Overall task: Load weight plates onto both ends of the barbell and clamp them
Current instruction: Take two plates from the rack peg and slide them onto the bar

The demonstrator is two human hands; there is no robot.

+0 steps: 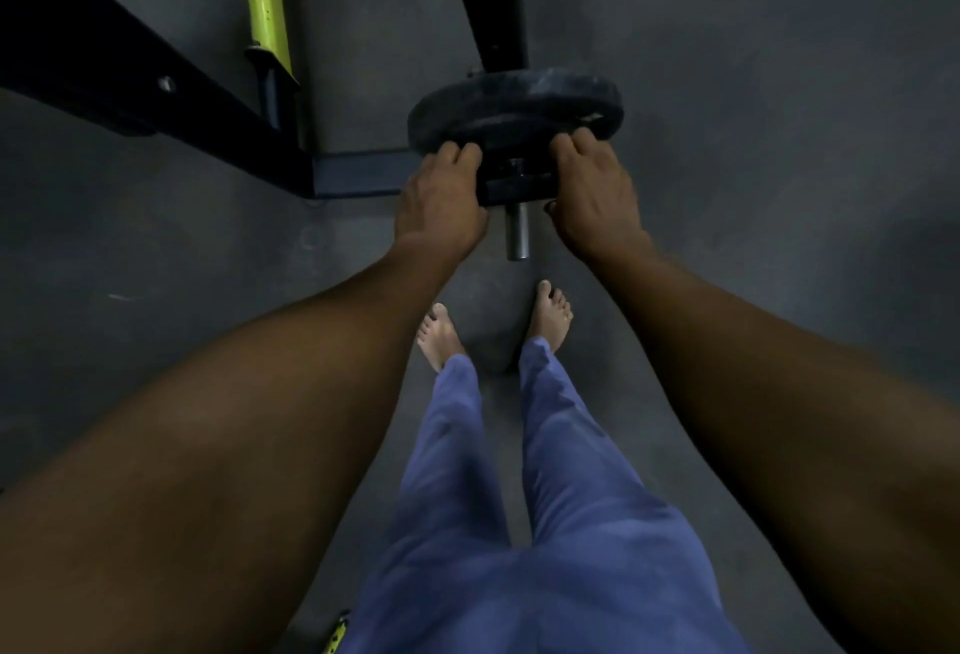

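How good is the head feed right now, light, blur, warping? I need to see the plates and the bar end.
Head view: dim and bluish overall, so the dark weight plates lose detail against the floor; the bar end catches light and reads clearly. Left hand and right hand are slightly soft. Wide-angle stretch swells the forearms at the edges. No glare.

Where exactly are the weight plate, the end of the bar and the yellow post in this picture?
weight plate (519,97): head view, on its upper rim.
bar end (517,232): head view, on the bare metal tip below the plate.
yellow post (266,3): head view, mid-length on its painted face.
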